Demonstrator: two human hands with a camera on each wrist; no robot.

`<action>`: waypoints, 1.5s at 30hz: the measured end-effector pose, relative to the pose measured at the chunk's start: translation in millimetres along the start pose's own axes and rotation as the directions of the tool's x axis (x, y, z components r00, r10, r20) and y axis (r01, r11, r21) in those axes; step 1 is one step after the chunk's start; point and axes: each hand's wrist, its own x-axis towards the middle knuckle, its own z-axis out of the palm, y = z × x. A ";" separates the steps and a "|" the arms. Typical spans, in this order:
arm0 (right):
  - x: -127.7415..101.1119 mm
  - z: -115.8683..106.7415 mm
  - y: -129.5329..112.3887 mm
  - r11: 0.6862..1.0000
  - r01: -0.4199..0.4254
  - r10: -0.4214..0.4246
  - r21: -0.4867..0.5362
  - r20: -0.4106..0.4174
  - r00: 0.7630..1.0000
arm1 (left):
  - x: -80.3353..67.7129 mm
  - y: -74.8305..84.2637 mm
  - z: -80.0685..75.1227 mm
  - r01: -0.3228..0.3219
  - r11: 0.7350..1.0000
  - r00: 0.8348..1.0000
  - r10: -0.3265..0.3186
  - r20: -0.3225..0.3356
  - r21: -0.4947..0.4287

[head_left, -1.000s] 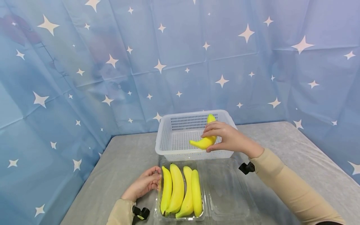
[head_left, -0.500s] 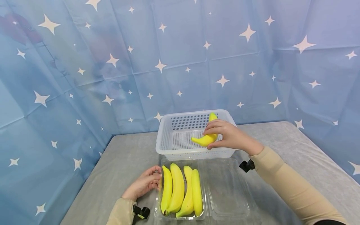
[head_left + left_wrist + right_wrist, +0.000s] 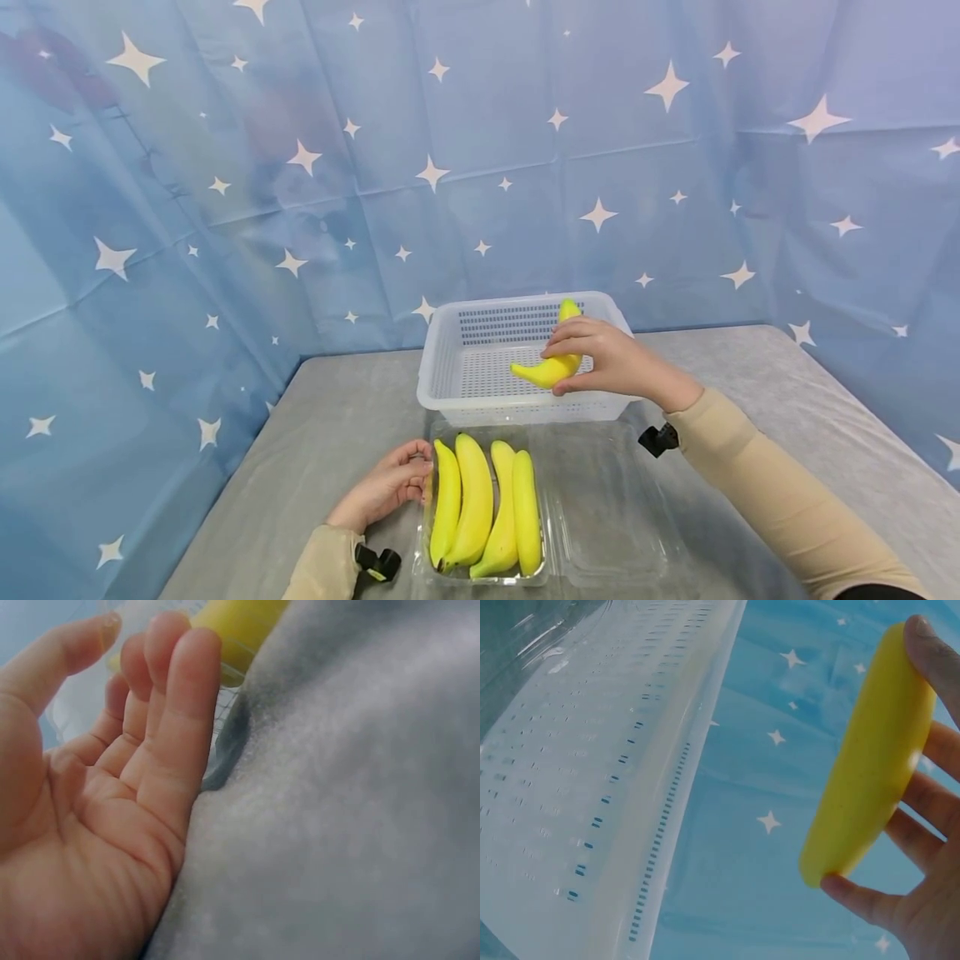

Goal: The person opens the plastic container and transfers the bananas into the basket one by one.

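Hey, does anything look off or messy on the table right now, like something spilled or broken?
Nothing stands out. Four bananas lie neatly in the open clear clamshell box, and the white basket sits square behind it.

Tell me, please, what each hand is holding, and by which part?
The right hand grips a banana around its middle; the left hand holds nothing.

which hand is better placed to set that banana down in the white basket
Right. The right hand already grips the yellow banana above the white perforated plastic basket. The left hand rests beside the clear plastic tray, away from the basket.
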 end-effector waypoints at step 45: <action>2.0 4.9 23.8 0.981 -0.191 0.193 -0.030 0.112 0.975 | -0.9 -0.1 2.3 -0.030 0.999 0.999 0.031 0.014 -0.022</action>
